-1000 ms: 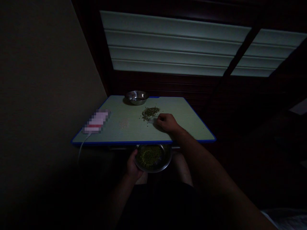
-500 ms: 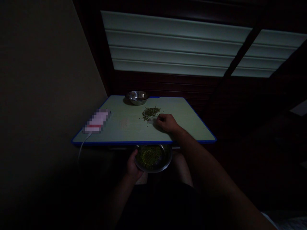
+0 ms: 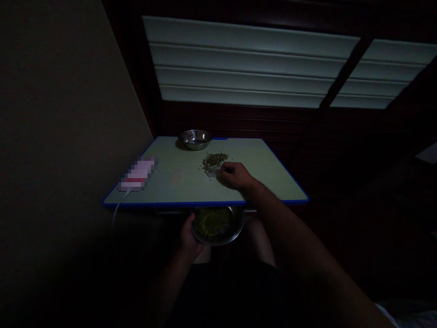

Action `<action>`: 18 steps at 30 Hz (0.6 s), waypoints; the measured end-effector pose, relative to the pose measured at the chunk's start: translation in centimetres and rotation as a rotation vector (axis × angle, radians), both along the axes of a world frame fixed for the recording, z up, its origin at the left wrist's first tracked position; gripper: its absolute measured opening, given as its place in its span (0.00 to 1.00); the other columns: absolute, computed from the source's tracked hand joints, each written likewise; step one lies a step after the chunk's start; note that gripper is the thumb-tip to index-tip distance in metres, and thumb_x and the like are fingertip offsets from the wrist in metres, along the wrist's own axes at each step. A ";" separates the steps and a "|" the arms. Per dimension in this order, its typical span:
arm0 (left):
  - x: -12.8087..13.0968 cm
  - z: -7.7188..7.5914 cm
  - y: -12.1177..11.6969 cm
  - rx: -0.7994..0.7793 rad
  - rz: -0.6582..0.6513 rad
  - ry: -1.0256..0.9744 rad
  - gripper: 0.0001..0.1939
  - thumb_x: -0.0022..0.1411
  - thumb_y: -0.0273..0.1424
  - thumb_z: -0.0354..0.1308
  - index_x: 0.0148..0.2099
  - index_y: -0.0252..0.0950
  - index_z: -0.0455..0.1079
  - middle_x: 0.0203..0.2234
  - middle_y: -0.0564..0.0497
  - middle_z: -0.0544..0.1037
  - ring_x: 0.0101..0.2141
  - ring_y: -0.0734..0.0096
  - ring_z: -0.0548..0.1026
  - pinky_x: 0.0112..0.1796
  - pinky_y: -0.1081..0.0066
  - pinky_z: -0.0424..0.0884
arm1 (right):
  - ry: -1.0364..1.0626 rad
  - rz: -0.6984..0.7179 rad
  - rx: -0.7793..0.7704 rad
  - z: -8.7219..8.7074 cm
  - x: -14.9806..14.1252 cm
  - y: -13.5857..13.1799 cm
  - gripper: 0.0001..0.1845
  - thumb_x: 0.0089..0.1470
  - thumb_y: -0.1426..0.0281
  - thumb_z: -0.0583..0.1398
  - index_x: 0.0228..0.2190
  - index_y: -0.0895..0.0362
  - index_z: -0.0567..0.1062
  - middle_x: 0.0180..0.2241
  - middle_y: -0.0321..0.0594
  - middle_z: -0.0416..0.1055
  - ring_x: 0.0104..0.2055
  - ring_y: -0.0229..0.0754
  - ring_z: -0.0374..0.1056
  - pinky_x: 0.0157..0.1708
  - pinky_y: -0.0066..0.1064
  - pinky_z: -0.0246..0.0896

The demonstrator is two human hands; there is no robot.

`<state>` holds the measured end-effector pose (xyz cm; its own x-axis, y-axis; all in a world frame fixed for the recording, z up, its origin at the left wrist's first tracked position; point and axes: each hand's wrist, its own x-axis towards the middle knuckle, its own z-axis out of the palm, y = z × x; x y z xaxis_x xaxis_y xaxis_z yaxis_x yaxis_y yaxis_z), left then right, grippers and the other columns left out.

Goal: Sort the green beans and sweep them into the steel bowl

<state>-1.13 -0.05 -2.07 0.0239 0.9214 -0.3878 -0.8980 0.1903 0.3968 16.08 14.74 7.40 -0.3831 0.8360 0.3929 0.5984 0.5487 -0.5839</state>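
At the table's near edge, my left hand (image 3: 191, 238) grips the rim of a metal bowl (image 3: 235, 234), thumb on top. Small green beans or grains (image 3: 212, 221) lie inside it; the table edge hides its far side. Over the tabletop, my right hand (image 3: 237, 174) is closed, its fingers curled. A small pale, see-through thing (image 3: 214, 172) sticks out from its fingertips, too dim to name. It touches the near edge of a loose pile of brownish-green beans or grains (image 3: 214, 160).
A second metal bowl (image 3: 195, 140) stands at the back of the pale, blue-edged table (image 3: 164, 193). On the left lies a blurred-out phone-like device (image 3: 138, 174) with a white cable (image 3: 116, 209). A wall rises at left, and slatted dark-framed panels stand behind.
My right hand has shifted slightly left along the near side of the pile, with the pale thing at its fingertips. The held bowl has barely moved.
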 end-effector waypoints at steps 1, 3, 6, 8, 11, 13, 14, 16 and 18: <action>0.0 0.0 0.0 -0.001 0.011 0.007 0.15 0.57 0.34 0.56 0.43 0.33 0.77 0.33 0.45 0.83 0.42 0.54 0.78 0.51 0.54 0.68 | 0.006 0.013 -0.004 -0.1 0.0 0.1 0.08 0.50 0.67 0.56 0.24 0.58 0.71 0.23 0.34 0.66 0.27 0.34 0.57 0.30 0.28 0.50; 0.0 -0.1 0.0 -0.011 0.023 0.021 0.16 0.57 0.34 0.56 0.45 0.33 0.76 0.32 0.46 0.83 0.41 0.54 0.79 0.51 0.54 0.68 | 0.020 0.040 -0.021 -0.2 -0.1 0.3 0.08 0.50 0.67 0.56 0.24 0.58 0.71 0.23 0.34 0.65 0.27 0.34 0.58 0.29 0.28 0.50; 0.0 0.0 0.0 -0.033 0.021 0.031 0.16 0.57 0.34 0.55 0.44 0.33 0.76 0.32 0.45 0.83 0.40 0.55 0.79 0.50 0.54 0.68 | 0.044 0.091 -0.060 -0.2 -0.3 0.3 0.08 0.48 0.67 0.57 0.24 0.58 0.71 0.23 0.34 0.66 0.27 0.34 0.58 0.30 0.28 0.50; 0.1 0.1 0.0 -0.043 0.018 0.037 0.15 0.57 0.34 0.55 0.42 0.32 0.77 0.32 0.45 0.83 0.39 0.55 0.80 0.50 0.55 0.69 | 0.064 0.124 -0.104 -0.1 -0.4 0.0 0.08 0.47 0.66 0.58 0.24 0.59 0.71 0.23 0.34 0.65 0.27 0.34 0.58 0.30 0.27 0.51; 0.1 0.3 -0.1 -0.029 0.013 0.040 0.14 0.57 0.34 0.56 0.40 0.33 0.77 0.32 0.45 0.83 0.38 0.57 0.80 0.49 0.56 0.70 | 0.091 0.173 -0.217 0.4 -0.5 -0.8 0.10 0.46 0.64 0.58 0.23 0.59 0.70 0.21 0.34 0.64 0.26 0.33 0.57 0.28 0.27 0.51; 0.2 0.5 -0.1 -0.014 0.012 0.040 0.13 0.57 0.34 0.55 0.40 0.33 0.77 0.32 0.45 0.83 0.38 0.57 0.80 0.48 0.57 0.70 | 0.100 0.197 -0.310 0.9 -0.4 -1.5 0.11 0.46 0.63 0.59 0.22 0.60 0.70 0.20 0.33 0.62 0.24 0.32 0.56 0.26 0.26 0.50; 0.2 0.5 -0.2 -0.010 0.012 0.041 0.13 0.57 0.34 0.55 0.39 0.32 0.77 0.32 0.45 0.83 0.38 0.57 0.80 0.48 0.57 0.71 | 0.101 0.205 -0.350 1.2 -0.4 -1.9 0.12 0.45 0.63 0.59 0.22 0.60 0.70 0.20 0.33 0.62 0.24 0.32 0.55 0.26 0.26 0.50; 0.1 0.6 -0.2 -0.010 0.011 0.037 0.14 0.57 0.34 0.56 0.40 0.32 0.77 0.33 0.44 0.83 0.38 0.56 0.80 0.48 0.57 0.71 | 0.114 0.217 -0.402 1.8 -0.4 -2.6 0.12 0.45 0.63 0.59 0.22 0.60 0.70 0.19 0.32 0.61 0.23 0.31 0.54 0.25 0.25 0.49; 0.1 0.6 -0.1 -0.015 0.014 0.034 0.15 0.57 0.34 0.56 0.42 0.32 0.77 0.33 0.44 0.83 0.40 0.55 0.79 0.48 0.56 0.70 | 0.111 0.240 -0.440 2.3 -0.5 -3.0 0.12 0.45 0.63 0.59 0.22 0.60 0.69 0.19 0.31 0.60 0.22 0.31 0.53 0.24 0.25 0.49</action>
<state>-1.02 -0.19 -1.45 -0.0024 0.9159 -0.4015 -0.8866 0.1837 0.4244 15.54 11.70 9.71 -0.5605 0.8249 0.0731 0.4068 0.3511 -0.8434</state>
